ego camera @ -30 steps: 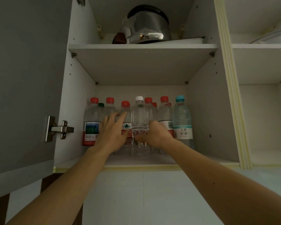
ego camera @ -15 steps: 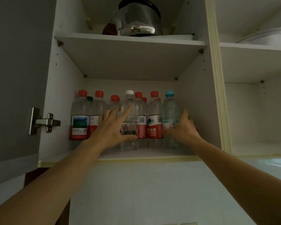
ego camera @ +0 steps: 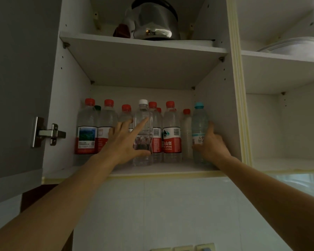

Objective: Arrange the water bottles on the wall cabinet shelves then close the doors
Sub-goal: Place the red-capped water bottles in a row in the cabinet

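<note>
On the white cabinet shelf (ego camera: 170,169), the left hand (ego camera: 124,142) rests spread-fingered against the clear white-capped plastic bottle (ego camera: 143,133), while the right hand (ego camera: 211,144) grips the blue-capped plastic bottle (ego camera: 198,124).

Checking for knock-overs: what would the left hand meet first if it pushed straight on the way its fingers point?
Probably the white-capped bottle: the left hand already lies against it, forefinger pointing up its side. Depth is unclear.

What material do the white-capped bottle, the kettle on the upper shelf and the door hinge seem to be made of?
The white-capped clear bottle looks like thin transparent plastic: the left hand and labels show through it. The shiny round kettle seems polished metal with a dark lid, since it mirrors the light. The silver door hinge appears to be brushed steel, though plated metal is possible.
</note>
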### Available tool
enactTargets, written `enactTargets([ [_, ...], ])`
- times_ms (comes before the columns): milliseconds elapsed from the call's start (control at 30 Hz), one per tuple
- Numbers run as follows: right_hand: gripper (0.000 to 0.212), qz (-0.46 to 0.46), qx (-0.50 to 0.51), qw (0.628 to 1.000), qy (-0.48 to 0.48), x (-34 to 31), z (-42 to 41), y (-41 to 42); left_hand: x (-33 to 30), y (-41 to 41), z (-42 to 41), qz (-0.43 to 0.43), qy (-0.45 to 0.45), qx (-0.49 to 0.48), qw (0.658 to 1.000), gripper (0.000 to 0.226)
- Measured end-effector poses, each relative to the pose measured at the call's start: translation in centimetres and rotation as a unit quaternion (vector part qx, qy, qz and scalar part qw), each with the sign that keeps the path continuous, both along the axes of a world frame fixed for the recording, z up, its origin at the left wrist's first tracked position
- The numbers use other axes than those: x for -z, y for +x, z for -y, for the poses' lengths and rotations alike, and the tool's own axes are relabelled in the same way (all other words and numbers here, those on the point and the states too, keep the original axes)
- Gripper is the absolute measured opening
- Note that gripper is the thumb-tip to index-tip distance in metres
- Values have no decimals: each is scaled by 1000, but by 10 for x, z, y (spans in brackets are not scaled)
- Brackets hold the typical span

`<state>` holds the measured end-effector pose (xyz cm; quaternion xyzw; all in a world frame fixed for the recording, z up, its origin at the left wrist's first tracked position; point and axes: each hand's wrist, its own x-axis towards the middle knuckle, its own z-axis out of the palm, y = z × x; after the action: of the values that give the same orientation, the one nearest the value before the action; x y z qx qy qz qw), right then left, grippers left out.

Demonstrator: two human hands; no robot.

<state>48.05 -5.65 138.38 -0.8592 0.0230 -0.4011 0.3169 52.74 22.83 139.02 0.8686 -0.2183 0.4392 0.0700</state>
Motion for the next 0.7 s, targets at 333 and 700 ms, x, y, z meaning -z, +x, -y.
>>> enactTargets([
  [333,120,-39,185,945,-268,-3,-2,-2,1,3,-3,-2,-4,19,1000,117],
  [700,114,-44,234,899,-369,2,5,8,1,0,-1,-11,-8,17,1000,118],
])
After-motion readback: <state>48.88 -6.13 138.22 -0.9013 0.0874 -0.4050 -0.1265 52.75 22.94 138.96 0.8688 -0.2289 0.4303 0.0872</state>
